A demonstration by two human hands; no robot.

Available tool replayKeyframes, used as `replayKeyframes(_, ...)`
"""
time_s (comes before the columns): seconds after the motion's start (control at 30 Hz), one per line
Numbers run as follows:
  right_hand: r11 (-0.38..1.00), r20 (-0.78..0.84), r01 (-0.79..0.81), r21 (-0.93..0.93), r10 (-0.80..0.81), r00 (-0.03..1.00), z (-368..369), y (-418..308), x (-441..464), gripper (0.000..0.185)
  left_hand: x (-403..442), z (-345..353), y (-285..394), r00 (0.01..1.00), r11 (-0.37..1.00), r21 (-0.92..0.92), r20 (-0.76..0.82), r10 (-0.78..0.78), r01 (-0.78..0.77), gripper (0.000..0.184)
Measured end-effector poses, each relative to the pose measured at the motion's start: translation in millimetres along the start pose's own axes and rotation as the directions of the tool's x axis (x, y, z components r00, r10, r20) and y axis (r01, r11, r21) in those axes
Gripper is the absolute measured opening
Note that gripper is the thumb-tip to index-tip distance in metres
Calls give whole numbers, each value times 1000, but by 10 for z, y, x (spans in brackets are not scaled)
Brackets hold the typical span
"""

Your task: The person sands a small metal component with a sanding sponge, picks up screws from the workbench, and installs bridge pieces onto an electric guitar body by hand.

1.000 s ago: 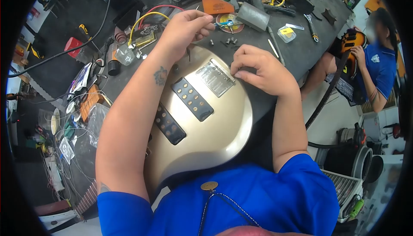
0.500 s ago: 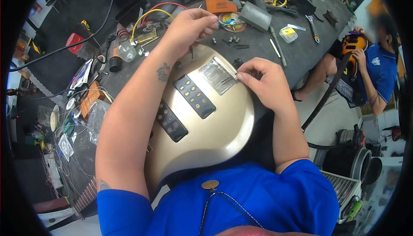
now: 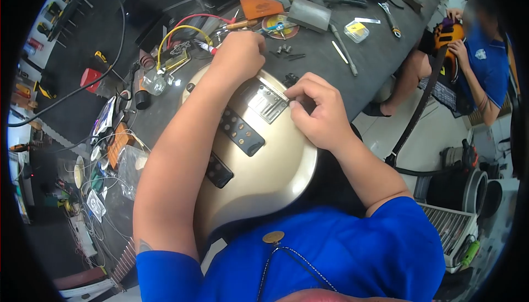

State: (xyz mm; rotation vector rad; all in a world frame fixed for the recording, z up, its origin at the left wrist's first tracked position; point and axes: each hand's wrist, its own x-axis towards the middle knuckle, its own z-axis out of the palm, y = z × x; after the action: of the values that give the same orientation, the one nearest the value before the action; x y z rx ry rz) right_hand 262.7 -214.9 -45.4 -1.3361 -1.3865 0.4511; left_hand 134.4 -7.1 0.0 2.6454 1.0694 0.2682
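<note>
A gold electric bass or guitar body (image 3: 259, 186) lies across the near edge of the bench. It carries two black pickups (image 3: 242, 134) and a metal bridge (image 3: 267, 104). My left hand (image 3: 242, 51) is over the upper edge of the body, left of the bridge. Its fingers are curled under, so whatever they hold is hidden. At the bridge's right end, my right hand (image 3: 317, 109) brings thumb and index finger together in a pinch against the edge. What lies between those fingertips is too small to make out.
Beyond the body lie small screws (image 3: 284, 49), a wire spool (image 3: 280, 25), a grey metal block (image 3: 309, 14), an orange block (image 3: 262, 7) and a rod (image 3: 344, 49). Cables and clutter (image 3: 110, 164) fill the left side. At right sits a person (image 3: 485, 71) holding another guitar (image 3: 447, 37).
My left hand has come back from beside the wire spool toward the body and turned its fingers down. My right hand stays at the bridge's edge. The whole view has shifted slightly.
</note>
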Motion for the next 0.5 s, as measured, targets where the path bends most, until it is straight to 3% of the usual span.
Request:
replayKeyframes(0.13, 1000, 11, -6, -6, 6, 1000, 2, 6, 4, 18, 27, -24, 40, 997, 998, -9, 45, -68, 69, 20)
replayKeyframes(0.23, 1000, 17, -24, 5, 24, 1000, -2, 4, 21, 18, 19, 4, 41, 995, 995, -6, -10, -98, 98, 18)
replayKeyframes(0.43, 999, 10, -49, -5, 49, 999, 9, 52, 28, 15, -56, -178, -20, 932, 950, -296, -362, -13, -102, 21)
replayKeyframes(0.5, 998, 13, -49, -42, 50, 999, 7, 83, 33, 12, -248, -524, 167, 953, 915, -403, -289, -91, -34, 21)
